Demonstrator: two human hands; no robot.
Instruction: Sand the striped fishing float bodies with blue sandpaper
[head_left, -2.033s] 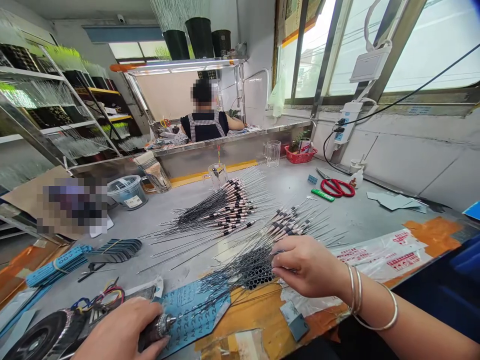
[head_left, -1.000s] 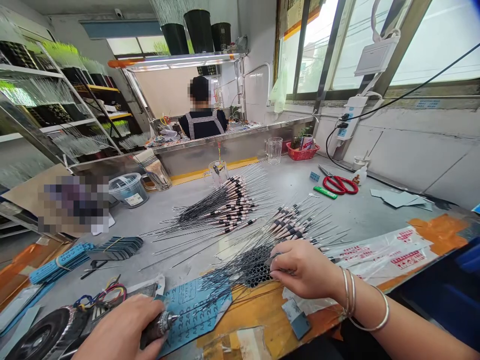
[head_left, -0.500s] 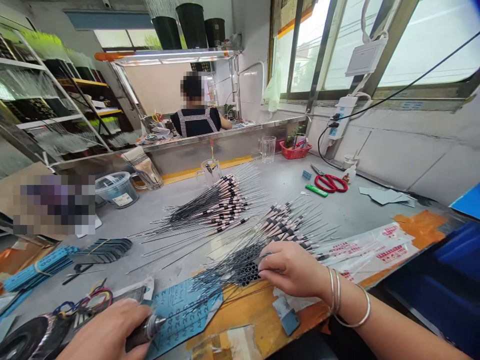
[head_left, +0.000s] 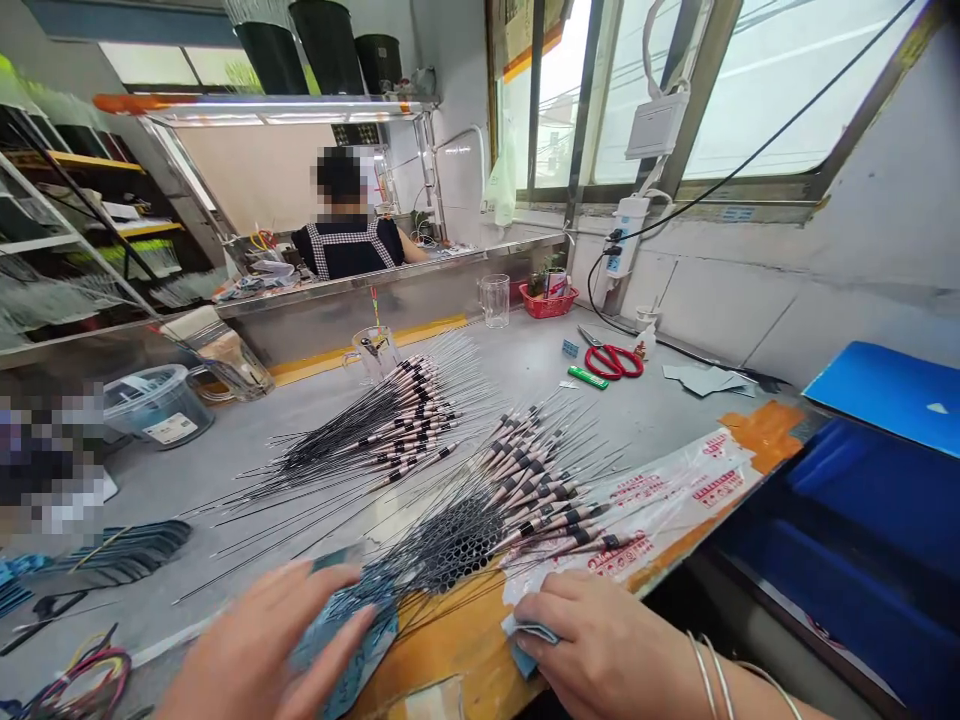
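The left hand [head_left: 259,640], blurred, has its fingers spread across a blue sheet [head_left: 346,625], though its grip is hard to judge. Just beside it, black-and-pink banded rods [head_left: 525,490] bunch through a black honeycomb mesh [head_left: 442,555]. The right hand [head_left: 600,640] pinches a folded blue scrap [head_left: 529,632] between its fingers.

We see matt black wires [head_left: 352,450] with smooth, faintly glossy pinkish bodies, running through a dark perforated piece [head_left: 450,555]. Beside them lie a rough-looking blue abrasive sheet [head_left: 341,625], a folded scrap [head_left: 531,632] of the same stuff, and glossy plastic film [head_left: 660,510] printed in red, edged with orange tape [head_left: 765,430]. Our benchtop [head_left: 517,360] looks matt grey, and the stainless-steel partition [head_left: 337,320] behind it shines. On the bench we have a clear glass mug [head_left: 495,300].
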